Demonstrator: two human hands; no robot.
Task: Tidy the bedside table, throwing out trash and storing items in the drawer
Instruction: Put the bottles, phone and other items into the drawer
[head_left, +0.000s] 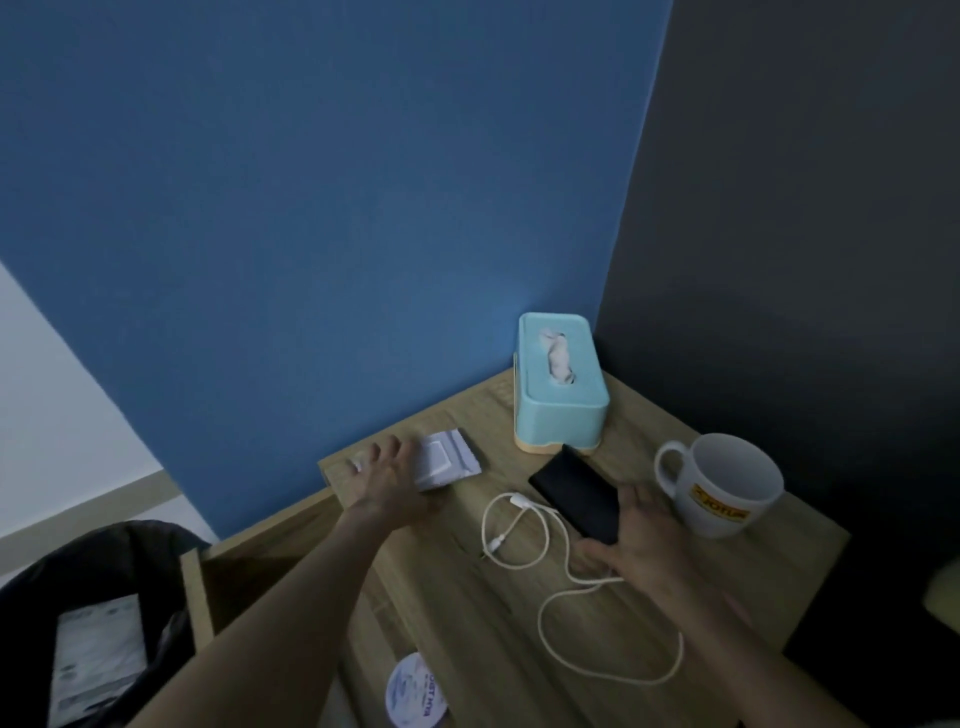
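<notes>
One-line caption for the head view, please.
Left hand over a white packet, right hand gripping a black device, on a wooden bedside table.

Bedside table (467, 597): tissue box (561, 384) at twelve o'clock, phone (574, 491) before it, mug (727, 488) at two, packet (449, 460) at ten, cable (524, 525) centre.
</notes>
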